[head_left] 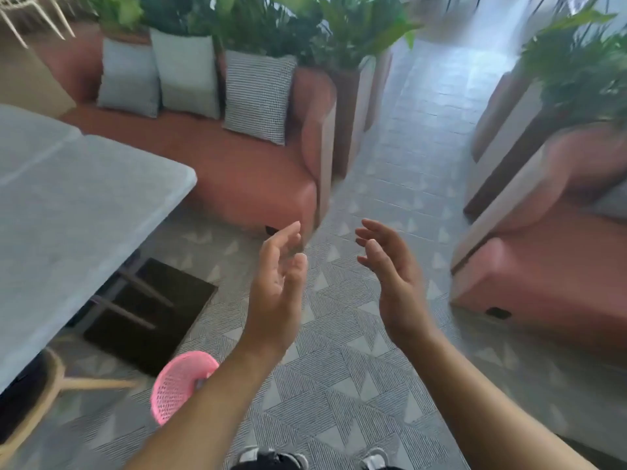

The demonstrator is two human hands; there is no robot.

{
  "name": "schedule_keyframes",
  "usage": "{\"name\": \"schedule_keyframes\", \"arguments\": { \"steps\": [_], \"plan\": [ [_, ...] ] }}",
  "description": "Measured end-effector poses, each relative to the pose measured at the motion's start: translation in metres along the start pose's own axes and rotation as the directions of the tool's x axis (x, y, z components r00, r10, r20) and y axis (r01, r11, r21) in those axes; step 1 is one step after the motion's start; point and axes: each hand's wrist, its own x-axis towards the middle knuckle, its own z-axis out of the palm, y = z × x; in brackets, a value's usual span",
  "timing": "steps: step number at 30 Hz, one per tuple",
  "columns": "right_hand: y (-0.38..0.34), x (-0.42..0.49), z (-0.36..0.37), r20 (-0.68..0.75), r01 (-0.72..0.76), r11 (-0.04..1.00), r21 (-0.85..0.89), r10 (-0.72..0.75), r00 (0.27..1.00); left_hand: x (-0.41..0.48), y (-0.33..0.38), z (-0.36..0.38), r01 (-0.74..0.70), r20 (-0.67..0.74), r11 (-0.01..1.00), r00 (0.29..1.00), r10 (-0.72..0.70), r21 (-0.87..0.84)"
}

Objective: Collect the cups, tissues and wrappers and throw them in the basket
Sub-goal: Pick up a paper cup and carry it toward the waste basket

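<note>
Two bare hands, left hand [276, 286] and right hand [395, 283], are raised palm to palm, fingers relaxed and holding nothing.

The pink basket [176, 388], a round plastic lattice of small holes, sits low at left, well below both hands and partly hidden behind the left forearm, near a matte grey table [84, 215] and a pale wooden chair [51, 385].

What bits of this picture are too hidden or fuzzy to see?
Head view:
- Pink basket: left forearm covers its right side; contents blurred.
- Table: cut off by left edge.
- Shoes: cut off by bottom edge.
- Cups, tissues, wrappers: none can be made out.
</note>
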Motion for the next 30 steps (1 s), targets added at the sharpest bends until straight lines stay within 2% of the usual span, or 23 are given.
{"name": "schedule_keyframes", "arguments": {
  "steps": [8, 15, 22, 30],
  "plan": [
    [-0.032, -0.025, -0.158, -0.273, 0.046, 0.998, -0.032, -0.053, 0.961, -0.005, 0.042, 0.15, -0.068, 0.217, 0.989, 0.972, 0.096, -0.134],
    [-0.048, -0.033, -0.259, -0.495, 0.059, 0.996, -0.067, -0.084, 0.865, 0.006, 0.06, 0.263, -0.07, 0.439, 0.976, 0.885, 0.157, -0.207],
    [-0.05, -0.017, -0.34, -0.688, 0.007, 0.988, -0.155, -0.113, 0.717, 0.039, 0.074, 0.372, -0.067, 0.641, 0.959, 0.73, 0.236, -0.277],
    [-0.058, 0.012, -0.406, -0.869, -0.071, 0.975, -0.211, -0.154, 0.47, 0.08, 0.091, 0.488, -0.039, 0.819, 0.93, 0.461, 0.341, -0.366]
  ]
}}
